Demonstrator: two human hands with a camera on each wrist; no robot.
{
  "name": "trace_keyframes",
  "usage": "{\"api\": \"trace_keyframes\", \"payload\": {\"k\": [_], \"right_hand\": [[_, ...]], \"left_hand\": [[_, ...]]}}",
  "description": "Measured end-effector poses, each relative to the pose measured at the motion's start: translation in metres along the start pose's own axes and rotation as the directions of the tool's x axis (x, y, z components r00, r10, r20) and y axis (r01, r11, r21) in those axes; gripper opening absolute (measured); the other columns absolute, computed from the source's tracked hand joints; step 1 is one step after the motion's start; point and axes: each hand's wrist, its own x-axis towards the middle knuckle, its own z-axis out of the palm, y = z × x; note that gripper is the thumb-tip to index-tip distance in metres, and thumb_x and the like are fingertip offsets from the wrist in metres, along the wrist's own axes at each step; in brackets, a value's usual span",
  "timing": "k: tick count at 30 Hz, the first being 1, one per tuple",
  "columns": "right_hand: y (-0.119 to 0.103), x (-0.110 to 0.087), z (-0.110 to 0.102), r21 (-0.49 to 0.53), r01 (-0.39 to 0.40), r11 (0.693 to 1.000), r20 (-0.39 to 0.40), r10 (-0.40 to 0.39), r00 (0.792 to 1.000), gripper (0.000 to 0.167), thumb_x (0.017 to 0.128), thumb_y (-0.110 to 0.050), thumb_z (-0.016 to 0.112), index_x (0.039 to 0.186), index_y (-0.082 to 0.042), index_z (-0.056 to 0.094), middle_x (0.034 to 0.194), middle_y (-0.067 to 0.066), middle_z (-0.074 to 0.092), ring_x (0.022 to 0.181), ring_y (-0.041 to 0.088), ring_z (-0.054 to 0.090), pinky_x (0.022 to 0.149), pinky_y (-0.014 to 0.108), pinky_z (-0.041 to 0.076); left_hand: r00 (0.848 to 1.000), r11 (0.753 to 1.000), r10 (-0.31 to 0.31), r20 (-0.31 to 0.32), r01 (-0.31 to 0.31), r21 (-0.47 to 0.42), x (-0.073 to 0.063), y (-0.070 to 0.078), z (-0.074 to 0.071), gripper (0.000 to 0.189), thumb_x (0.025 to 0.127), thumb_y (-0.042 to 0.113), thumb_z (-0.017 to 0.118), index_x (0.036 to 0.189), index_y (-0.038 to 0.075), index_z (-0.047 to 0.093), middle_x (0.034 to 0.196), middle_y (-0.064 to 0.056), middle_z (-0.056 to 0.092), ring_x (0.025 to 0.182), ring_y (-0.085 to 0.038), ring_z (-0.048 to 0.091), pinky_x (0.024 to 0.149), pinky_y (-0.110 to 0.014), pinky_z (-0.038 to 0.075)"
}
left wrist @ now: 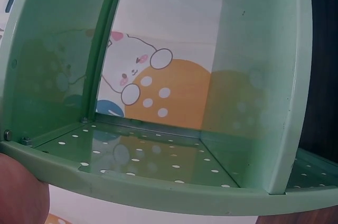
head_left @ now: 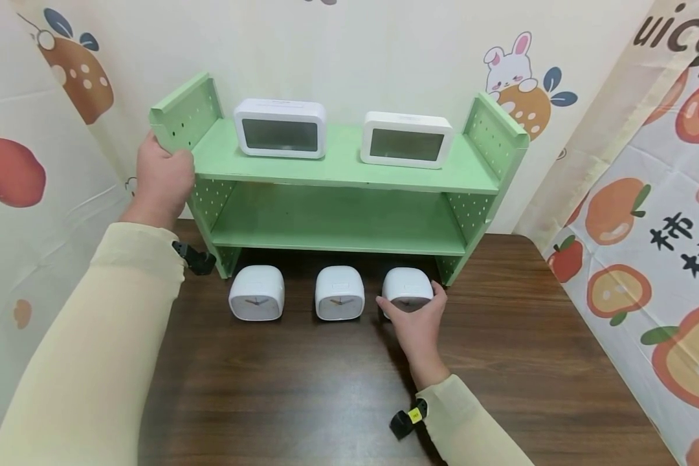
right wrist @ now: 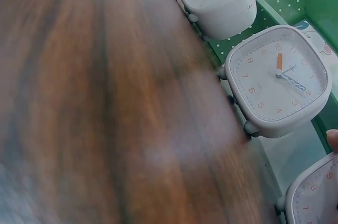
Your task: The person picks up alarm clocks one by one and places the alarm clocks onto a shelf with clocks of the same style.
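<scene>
My left hand (head_left: 164, 178) grips the upper left side panel of a green metal shelf (head_left: 338, 223). In the left wrist view, part of that hand shows at the lower left beside the perforated panel (left wrist: 158, 182). My right hand (head_left: 417, 327) holds the rightmost white analog alarm clock (head_left: 406, 281), thumb on its left side and fingers on its right. That clock (right wrist: 317, 195) is cut off at the right wrist view's corner, with a fingertip by it. The middle alarm clock (head_left: 340, 285) and the left one (head_left: 257, 285) stand in line with it before the shelf.
Two white digital clocks, a left one (head_left: 280, 128) and a right one (head_left: 406, 140), stand on the shelf's upper board. The shelf stands at the back of a dark wooden table (head_left: 291, 388). Fruit-printed curtains (head_left: 635, 259) hang around it.
</scene>
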Motion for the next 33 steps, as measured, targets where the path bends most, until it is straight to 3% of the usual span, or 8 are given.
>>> {"api": "trace_keyframes", "payload": {"k": [18,25,33], "right_hand": [[0.005,0.0,0.0,0.032,0.082,0.996,-0.011,-0.081,0.997,0.11,0.071,-0.027,0.097,0.153,-0.007,0.026,0.148,0.016,0.033,0.128,0.031,0.04,0.106,0.05,0.036],[0.003,-0.001,-0.002,0.04,0.1,0.994,-0.002,-0.1,0.995,0.11,0.072,-0.029,0.096,0.154,-0.007,0.026,0.148,0.016,0.034,0.128,0.031,0.04,0.105,0.051,0.037],[-0.006,-0.005,-0.006,0.029,0.106,0.994,0.008,-0.106,0.994,0.112,0.07,-0.037,0.097,0.154,-0.011,0.028,0.147,0.012,0.036,0.127,0.028,0.041,0.104,0.051,0.038]], "left_hand": [[1.0,1.0,-0.023,0.003,0.023,0.017,0.001,-0.001,-0.001,0.064,0.094,-0.005,0.033,0.15,0.022,0.047,0.151,-0.002,0.052,0.136,-0.016,0.045,0.12,-0.033,0.028],[1.0,1.0,-0.007,0.008,0.007,0.014,0.002,-0.001,0.0,0.064,0.094,-0.004,0.032,0.15,0.022,0.047,0.15,-0.003,0.053,0.135,-0.016,0.045,0.119,-0.033,0.029],[0.999,0.999,-0.038,0.016,0.038,0.026,0.0,0.0,-0.001,0.066,0.094,-0.005,0.033,0.153,0.024,0.044,0.154,0.001,0.05,0.138,-0.014,0.042,0.121,-0.034,0.025]]}}
